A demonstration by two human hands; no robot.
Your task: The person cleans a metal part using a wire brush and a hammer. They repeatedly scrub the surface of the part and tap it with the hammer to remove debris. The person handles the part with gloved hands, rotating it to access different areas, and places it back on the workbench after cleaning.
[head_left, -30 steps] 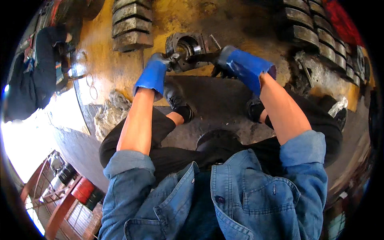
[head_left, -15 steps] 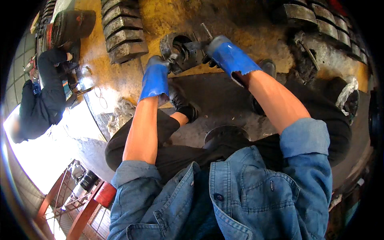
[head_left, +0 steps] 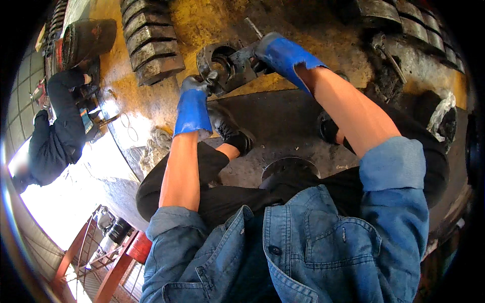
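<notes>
A greasy, dark metal ring-shaped block (head_left: pixel 233 71) with a round bore lies on the stained yellow surface in front of me. My left hand (head_left: pixel 198 83), in a grey glove with a blue cuff, is closed on its near left edge. My right hand (head_left: pixel 263 49), gloved the same way, is at the block's right side with its fingers curled round a tool. A thin metal rod (head_left: pixel 253 28) of that tool sticks out beyond the glove. The tool's other end is dark and partly hidden by my hand, so its kind is unclear.
Rows of heavy metal segments (head_left: pixel 153 45) stand at the far left, and more segments (head_left: pixel 418 28) at the far right. A bolt-like rod (head_left: pixel 395 65) lies on dark rags. A dark bucket (head_left: pixel 88 43) is at the left. Another person (head_left: pixel 55 136) sits further left.
My right hand has shifted slightly left and up along the metal block, and the rod now tilts further left. My left hand stays at the block's left edge.
</notes>
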